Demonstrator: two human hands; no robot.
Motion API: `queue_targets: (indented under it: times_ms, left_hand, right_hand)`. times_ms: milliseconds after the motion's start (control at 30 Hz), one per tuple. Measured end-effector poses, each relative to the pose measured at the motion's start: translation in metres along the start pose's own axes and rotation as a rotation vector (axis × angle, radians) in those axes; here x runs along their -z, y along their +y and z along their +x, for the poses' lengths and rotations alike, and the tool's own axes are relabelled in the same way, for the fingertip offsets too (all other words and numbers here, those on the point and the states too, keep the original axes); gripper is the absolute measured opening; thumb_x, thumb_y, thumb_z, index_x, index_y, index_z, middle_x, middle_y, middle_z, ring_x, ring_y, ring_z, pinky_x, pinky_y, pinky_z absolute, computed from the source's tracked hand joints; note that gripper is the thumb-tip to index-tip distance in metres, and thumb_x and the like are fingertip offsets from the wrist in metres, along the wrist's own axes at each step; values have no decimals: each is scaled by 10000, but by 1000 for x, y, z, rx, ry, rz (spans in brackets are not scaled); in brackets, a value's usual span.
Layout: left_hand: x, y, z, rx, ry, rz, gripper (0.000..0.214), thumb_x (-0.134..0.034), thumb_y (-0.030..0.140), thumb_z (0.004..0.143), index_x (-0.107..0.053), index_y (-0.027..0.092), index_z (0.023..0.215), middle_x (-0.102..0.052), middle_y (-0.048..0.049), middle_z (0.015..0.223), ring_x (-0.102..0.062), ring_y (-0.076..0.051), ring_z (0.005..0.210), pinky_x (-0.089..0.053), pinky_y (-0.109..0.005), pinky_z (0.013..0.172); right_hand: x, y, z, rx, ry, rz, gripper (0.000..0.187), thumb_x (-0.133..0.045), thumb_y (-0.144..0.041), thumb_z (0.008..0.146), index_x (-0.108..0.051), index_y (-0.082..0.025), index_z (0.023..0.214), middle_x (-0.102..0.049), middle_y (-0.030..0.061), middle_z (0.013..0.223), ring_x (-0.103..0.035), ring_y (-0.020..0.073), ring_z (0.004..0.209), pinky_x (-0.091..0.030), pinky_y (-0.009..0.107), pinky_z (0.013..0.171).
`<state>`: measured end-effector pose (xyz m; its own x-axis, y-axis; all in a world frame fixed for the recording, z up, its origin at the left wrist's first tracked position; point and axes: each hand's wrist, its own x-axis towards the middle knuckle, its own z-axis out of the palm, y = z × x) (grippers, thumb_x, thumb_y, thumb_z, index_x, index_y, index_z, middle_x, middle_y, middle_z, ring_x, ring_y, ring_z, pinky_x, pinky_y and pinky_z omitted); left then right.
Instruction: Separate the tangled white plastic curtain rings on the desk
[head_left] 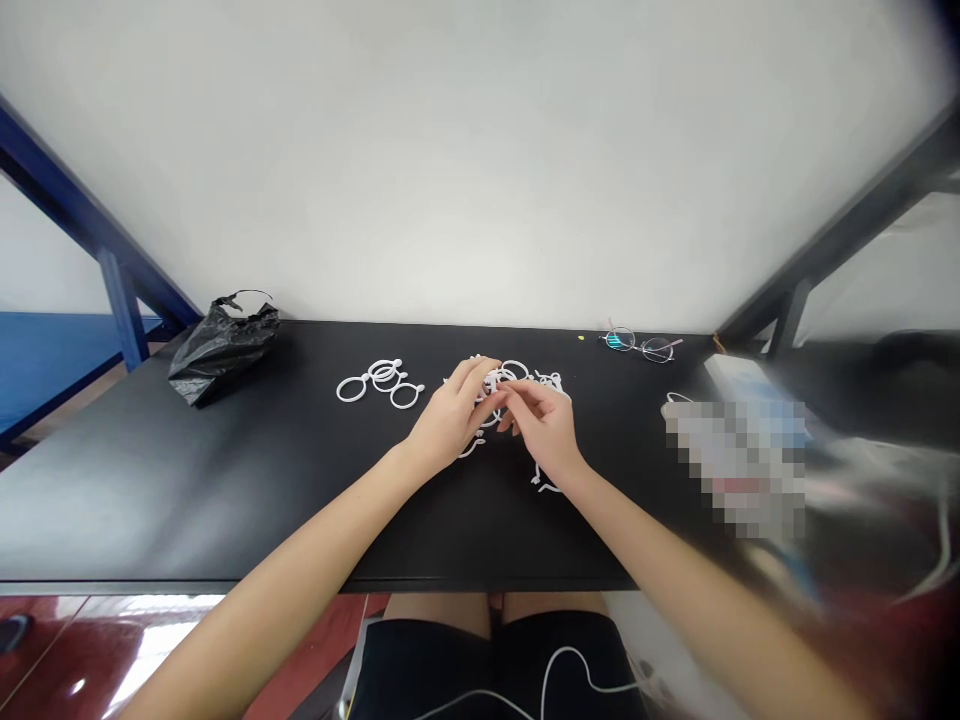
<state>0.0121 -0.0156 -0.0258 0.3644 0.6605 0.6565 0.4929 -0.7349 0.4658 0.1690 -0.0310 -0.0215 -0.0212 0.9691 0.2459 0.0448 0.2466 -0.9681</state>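
My left hand (pixel 459 408) and my right hand (pixel 541 418) meet over the middle of the black table, fingers pinched together. Between their fingertips is a white plastic ring (pixel 493 380) with a small clasp, partly covered by the fingers. Under and around both hands lie several more white rings, among them a closed one (pixel 514 369) just behind and an open one (pixel 472 447) beside my left hand. Near my right wrist rests another open ring (pixel 549 488). To the left, a small group of closed white rings (pixel 405 397) lies apart from my hands.
A crumpled black plastic bag (pixel 225 345) sits at the back left of the black table (pixel 187 480). Eyeglasses (pixel 637 344) lie at the back right. A white box (pixel 750 385) and blurred clear plastic packaging (pixel 870 480) occupy the right side. A white cable (pixel 570 655) crosses my lap.
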Motion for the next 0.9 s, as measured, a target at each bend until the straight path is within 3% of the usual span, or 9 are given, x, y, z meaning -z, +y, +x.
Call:
queue_targets:
  times_ms: [100, 167, 367, 600, 800, 900]
  left_hand:
    - [0, -3, 0, 0, -41, -11, 327, -389, 286, 1010, -458, 184, 1313, -571, -164, 1246, -618, -222, 1069, -544, -359, 869]
    - [-2, -3, -1, -34, -106, -24, 326, -377, 268, 1010, -459, 170, 1310, -571, -173, 1245, -604, -238, 1101, -542, -376, 877]
    - [-6, -3, -4, -33, -164, -87, 432, -389, 272, 1007, -355, 171, 1425, -515, -198, 1353, -537, -265, 1232, -501, -426, 978]
    - [3, -9, -1, 56, -243, -242, 378, -445, 267, 984, -458, 187, 1353, -573, -152, 1287, -610, -215, 1058, -544, -356, 862]
    - [5, -5, 1, 18, -269, -190, 327, -433, 273, 991, -509, 187, 1297, -609, -130, 1205, -627, -193, 964, -535, -331, 828]
    - [10, -12, 6, 11, -227, -59, 339, -461, 314, 981, -535, 174, 1280, -622, -134, 1183, -628, -214, 1007, -520, -348, 882]
  right_hand:
    - [-1, -1, -5, 167, 32, -106, 296, -637, -398, 855, -688, -239, 1099, -718, 48, 955, -660, 131, 612, -540, 254, 515]
    - [-1, 0, -7, 204, 22, -132, 284, -641, -381, 859, -682, -250, 1107, -712, 54, 997, -679, 150, 688, -557, 258, 543]
    - [2, 9, -4, 180, 62, -106, 172, -669, -382, 846, -701, -235, 929, -709, 30, 835, -691, 173, 678, -589, 302, 610]
    - [5, 14, 1, 180, 14, -92, 176, -682, -398, 836, -689, -222, 846, -702, 22, 793, -695, 176, 657, -595, 319, 637]
    - [4, 15, 3, 189, 21, -86, 195, -681, -404, 837, -677, -210, 817, -693, 13, 745, -675, 155, 612, -594, 301, 611]
    - [4, 16, 5, 168, 14, -93, 237, -681, -426, 830, -687, -204, 914, -704, 21, 799, -660, 134, 571, -579, 279, 561]
